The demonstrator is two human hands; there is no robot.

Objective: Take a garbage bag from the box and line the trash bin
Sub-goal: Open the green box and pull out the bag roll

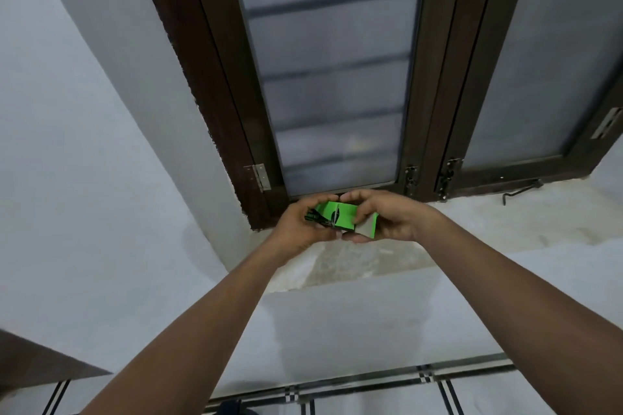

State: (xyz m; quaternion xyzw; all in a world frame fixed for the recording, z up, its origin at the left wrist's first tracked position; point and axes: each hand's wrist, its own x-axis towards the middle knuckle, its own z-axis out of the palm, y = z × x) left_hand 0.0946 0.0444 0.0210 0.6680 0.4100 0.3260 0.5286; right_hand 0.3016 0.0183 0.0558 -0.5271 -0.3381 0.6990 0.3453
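Forearms come first, two of them, bare and reaching up from the bottom edge over a tiled floor point(354, 397) with dark grout lines. We see them meet at one small green box point(340, 217), held in the air just above a pale stone window sill point(472, 216). Our left hand point(303, 229) is curled around the box's left end, where dark, crinkled material shows at the opening; we cannot tell whether that is a garbage bag. Our right hand point(387, 217) wraps the right end, thumb on top and fingers beneath, pinching a grey cardboard flap point(367, 226). The sill lies bare on both sides of the hands. Behind it stand two frosted panes in a dark wooden window frame point(215, 77), with two hinges and two latches visible. White wall point(84, 145) fills the left side.
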